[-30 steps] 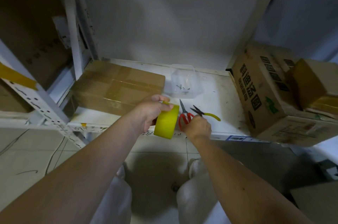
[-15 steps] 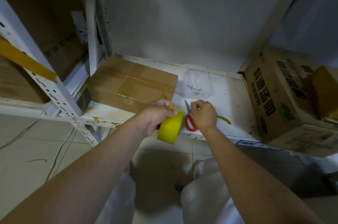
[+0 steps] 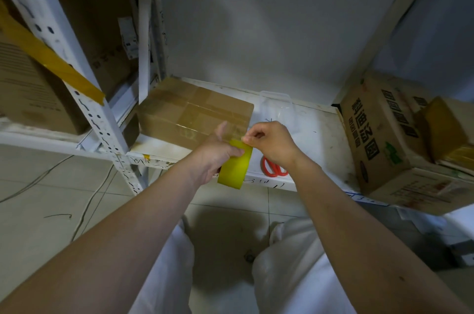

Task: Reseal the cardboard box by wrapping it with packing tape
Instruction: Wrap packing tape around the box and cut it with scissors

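Note:
A flat brown cardboard box [image 3: 189, 111] with clear tape across its top lies on the white shelf [image 3: 320, 134], at the left end. In front of it my left hand [image 3: 218, 152] grips a yellow roll of packing tape [image 3: 236, 164], held edge-up over the shelf's front edge. My right hand [image 3: 272, 141] pinches the top of the roll with thumb and forefinger, at the tape's loose end. Red-handled scissors [image 3: 273, 168] lie on the shelf just under my right wrist, mostly hidden by it.
A clear plastic container [image 3: 278, 105] stands behind my hands. Large printed cardboard boxes [image 3: 379, 134] fill the shelf's right end. A white perforated rack post [image 3: 102, 118] with yellow tape rises at left, with more boxes [image 3: 30, 98] behind it. Tiled floor with cables lies below.
My right hand has left the scissors on the shelf and moved up to pinch the top of the tape roll. My left hand has raised the roll slightly.

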Available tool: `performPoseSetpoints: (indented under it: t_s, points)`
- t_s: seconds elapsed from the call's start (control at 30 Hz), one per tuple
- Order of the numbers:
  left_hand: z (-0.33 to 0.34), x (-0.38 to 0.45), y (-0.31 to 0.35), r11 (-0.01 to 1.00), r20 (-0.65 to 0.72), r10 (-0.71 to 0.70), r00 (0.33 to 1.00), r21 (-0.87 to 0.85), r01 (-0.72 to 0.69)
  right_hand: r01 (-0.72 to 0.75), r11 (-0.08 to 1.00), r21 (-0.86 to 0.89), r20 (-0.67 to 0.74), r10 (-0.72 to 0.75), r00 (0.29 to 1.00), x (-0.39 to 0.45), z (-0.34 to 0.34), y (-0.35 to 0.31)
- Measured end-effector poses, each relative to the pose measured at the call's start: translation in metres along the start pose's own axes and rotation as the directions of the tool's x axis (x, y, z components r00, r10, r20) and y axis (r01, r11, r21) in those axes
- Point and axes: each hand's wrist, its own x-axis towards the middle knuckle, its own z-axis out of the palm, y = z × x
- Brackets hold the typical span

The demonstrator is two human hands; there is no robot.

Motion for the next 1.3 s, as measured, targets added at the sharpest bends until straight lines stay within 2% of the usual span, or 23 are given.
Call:
performPoseSetpoints:
  t_s: [0.13,0.2,0.33,0.5,0.73,0.83,0.9,0.97,1.1,1.3]
  points:
    - [-0.008,-0.009,-0.002,0.999,-0.02,0.03,0.999,-0.017,-0.03,0.014,1.0,-0.003,-0.147,-0.015,0.989,-0.001,0.006,-0.013]
    - [-0.011,-0.016,-0.004,0.999,-0.061,0.039,0.997,0.041,-0.036,0.02,0.999,-0.033,-0.184,-0.026,0.983,-0.004,0.011,-0.018]
    - [-0.011,-0.017,-0.014,0.994,-0.14,-0.06,0.988,0.083,0.072,0.038,0.972,-0.233,-0.174,-0.08,0.982,-0.013,0.027,-0.016]
    - [-0.007,-0.013,-0.035,0.955,-0.257,-0.147,0.955,0.215,0.205,0.05,0.947,-0.316,-0.209,-0.121,0.97,-0.029,0.048,-0.003]
    - [-0.009,0.001,-0.037,0.893,-0.348,-0.091,0.933,0.386,0.231,0.052,0.965,-0.258,-0.297,-0.131,0.946,-0.029,0.053,0.002]
    - [-0.013,0.01,-0.042,0.909,-0.347,-0.086,0.934,0.357,0.217,0.006,0.98,-0.198,-0.25,-0.057,0.967,-0.012,0.048,0.007]
    - [-0.013,0.011,-0.045,0.93,-0.299,-0.049,0.953,0.335,0.153,-0.06,0.995,-0.08,-0.217,0.041,0.975,-0.002,0.041,0.013]
    - [-0.015,0.017,-0.042,0.954,-0.25,-0.02,0.968,0.284,0.093,-0.102,0.994,-0.038,-0.203,0.092,0.975,0.014,0.035,0.017]
    - [-0.018,0.031,-0.026,0.974,-0.215,0.008,0.977,0.224,0.042,-0.125,0.99,-0.069,-0.19,0.11,0.976,0.044,0.028,0.017]
    - [-0.012,0.05,-0.017,0.965,-0.293,-0.01,0.956,0.246,0.086,-0.153,0.976,-0.156,-0.11,0.136,0.984,0.074,0.036,0.023]
